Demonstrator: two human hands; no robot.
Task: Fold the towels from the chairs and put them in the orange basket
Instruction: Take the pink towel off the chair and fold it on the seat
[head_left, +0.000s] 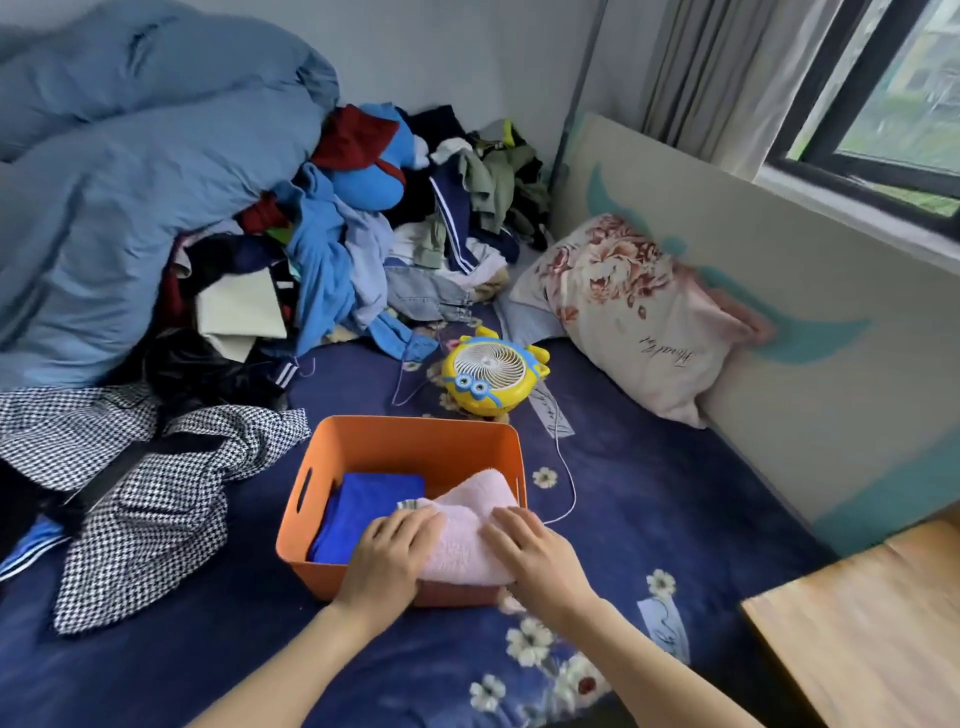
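Head view. The orange basket (415, 441) stands on the bed (649, 493), on its dark blue flowered sheet, near the front edge of the frame. A folded blue towel (369, 512) lies inside along the left wall. A folded pink towel (470, 519) fills the right half, its near edge riding over the basket's front rim. The left hand (389, 551) and the right hand (535, 556) both lie palm down on the pink towel. Neither grip closes on anything: the fingers are nearly straight and press on the cloth without curling round it. The pink towel is pale, thick and fluffy, and domed where folded. The blue one is vivid, flatter and tighter in weave. Both are judged light, soft and limp, apt to spring open or slump once released, though in no way fragile. The best hold would be at the folded edges, with flat palms pushing the bundle down between the walls. Behind the basket are a yellow fan (491, 371), a flowered pillow (623, 306) and a heap of clothes (363, 249).
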